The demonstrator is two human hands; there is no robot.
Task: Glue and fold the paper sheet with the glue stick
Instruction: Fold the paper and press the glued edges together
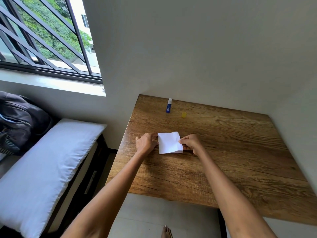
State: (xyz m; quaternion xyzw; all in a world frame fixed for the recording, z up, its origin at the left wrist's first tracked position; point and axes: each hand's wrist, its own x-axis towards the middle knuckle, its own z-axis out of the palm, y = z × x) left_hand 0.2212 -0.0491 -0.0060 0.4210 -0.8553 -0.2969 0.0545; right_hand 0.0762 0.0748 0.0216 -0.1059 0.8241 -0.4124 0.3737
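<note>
A small white paper sheet, folded into a rough square, lies on the wooden table near its left middle. My left hand pinches the sheet's left edge. At the right edge, my right hand grips the paper, with fingers under it. Far behind, a blue glue stick stands upright with its white tip bare. Its yellow cap rests on the table a little to the right of the stick.
The table sits in a corner, with walls behind and to the right. A bed with a white pillow and a dark bag lies to the left under a barred window. My bare foot shows on the floor below.
</note>
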